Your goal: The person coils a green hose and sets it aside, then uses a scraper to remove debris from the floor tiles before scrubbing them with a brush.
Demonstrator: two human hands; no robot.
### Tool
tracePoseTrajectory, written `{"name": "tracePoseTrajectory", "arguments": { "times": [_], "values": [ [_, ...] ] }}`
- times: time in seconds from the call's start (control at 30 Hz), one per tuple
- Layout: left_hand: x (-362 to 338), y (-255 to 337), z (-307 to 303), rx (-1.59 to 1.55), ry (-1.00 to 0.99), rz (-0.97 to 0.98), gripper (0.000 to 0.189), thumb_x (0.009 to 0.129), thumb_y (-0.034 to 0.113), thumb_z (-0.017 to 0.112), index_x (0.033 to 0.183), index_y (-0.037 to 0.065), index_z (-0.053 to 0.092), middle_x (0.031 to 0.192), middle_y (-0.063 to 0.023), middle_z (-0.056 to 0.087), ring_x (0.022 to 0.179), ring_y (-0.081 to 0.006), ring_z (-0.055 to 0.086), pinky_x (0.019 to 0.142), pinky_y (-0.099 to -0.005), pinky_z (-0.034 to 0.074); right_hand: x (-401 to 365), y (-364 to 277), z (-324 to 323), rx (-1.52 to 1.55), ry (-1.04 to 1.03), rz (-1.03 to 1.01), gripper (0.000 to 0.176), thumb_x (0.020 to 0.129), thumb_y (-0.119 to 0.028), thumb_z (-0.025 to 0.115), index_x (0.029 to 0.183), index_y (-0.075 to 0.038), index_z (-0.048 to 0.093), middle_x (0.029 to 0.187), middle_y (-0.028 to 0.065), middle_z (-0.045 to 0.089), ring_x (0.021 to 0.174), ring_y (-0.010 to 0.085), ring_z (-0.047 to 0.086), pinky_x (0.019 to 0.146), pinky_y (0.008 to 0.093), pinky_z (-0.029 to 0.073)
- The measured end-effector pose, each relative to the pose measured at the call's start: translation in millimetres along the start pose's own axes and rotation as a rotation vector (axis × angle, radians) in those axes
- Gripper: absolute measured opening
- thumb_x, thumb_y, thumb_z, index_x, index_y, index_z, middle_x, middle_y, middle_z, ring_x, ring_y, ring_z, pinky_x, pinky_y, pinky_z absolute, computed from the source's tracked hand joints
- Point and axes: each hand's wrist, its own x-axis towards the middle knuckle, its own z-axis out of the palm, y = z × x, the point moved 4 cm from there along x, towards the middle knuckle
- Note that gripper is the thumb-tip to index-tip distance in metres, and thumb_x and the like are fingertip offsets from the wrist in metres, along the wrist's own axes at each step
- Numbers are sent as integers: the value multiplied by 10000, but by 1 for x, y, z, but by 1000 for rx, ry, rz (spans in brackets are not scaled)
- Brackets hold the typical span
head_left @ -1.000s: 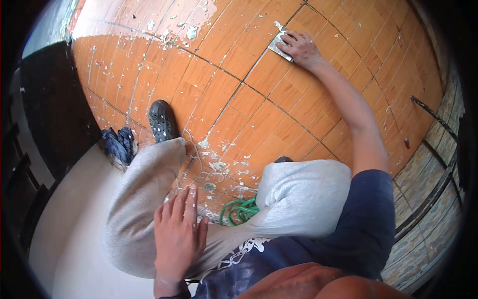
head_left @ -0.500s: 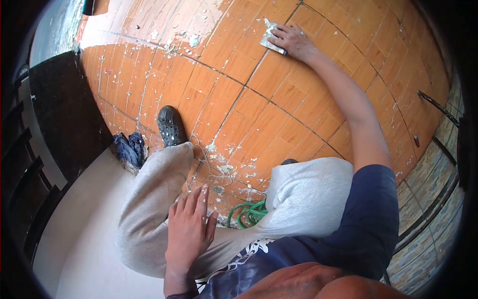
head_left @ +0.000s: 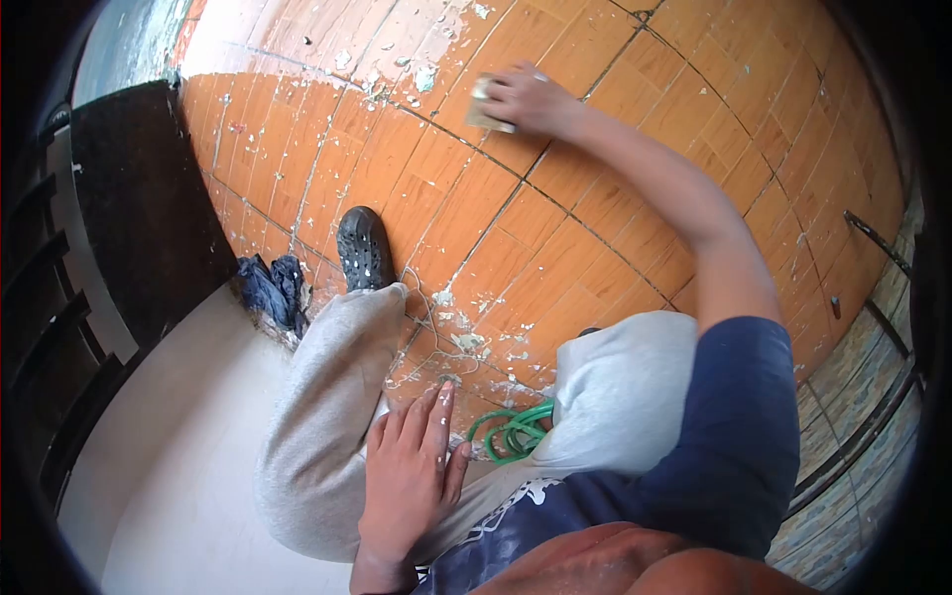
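Observation:
My right hand [head_left: 535, 102] reaches far forward, fingers closed over a flat, pale scraper [head_left: 483, 115] with a straight edge. That scraper lies low against the orange wood-look tiled floor [head_left: 585, 243]; its handle, if it has one, is hidden under the hand. Motion slightly blurs both. My left hand [head_left: 409, 471] hangs over my bent left leg, fingers stretched out and holding nothing, with pale flecks on the index finger. Chips of pale flaked paint or plaster [head_left: 424, 78] are scattered ahead and to the left of the scraper.
A coiled green hose [head_left: 516, 431] lies between my legs. Near my black clog [head_left: 363, 248] sits a crumpled dark blue plastic bag [head_left: 273, 288]. A dark panel [head_left: 139, 198] stands at the left. Thin black metal legs [head_left: 878, 243] reach in at the right.
My right hand and the scraper have swept left and slightly nearer across the tiles. The view has shifted a little; my left hand stays stretched over my leg.

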Motion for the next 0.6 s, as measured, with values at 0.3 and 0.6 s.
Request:
{"name": "tracePoseTrajectory", "arguments": {
  "times": [0.3,0.6],
  "values": [
    [-4,-19,-4,-32,-28,-105,614,912,271,600,1436,-2,432,1358,-176,525,1213,-341,498,1025,-456,368,-68,56,5,-141,-32,249,258,878,-158,575,1112,-193,678,1150,16,663,1227,207,543,954,477,417],
    [0,7,-3,113,9,14,625,907,260,598,1438,-18,423,1331,-198,547,1186,-369,524,1004,-471,382,53,63,-22,-21,-28,257,204,890,-136,532,1044,-122,665,1039,90,666,1038,288,637,880,481,497]
  ]
}}
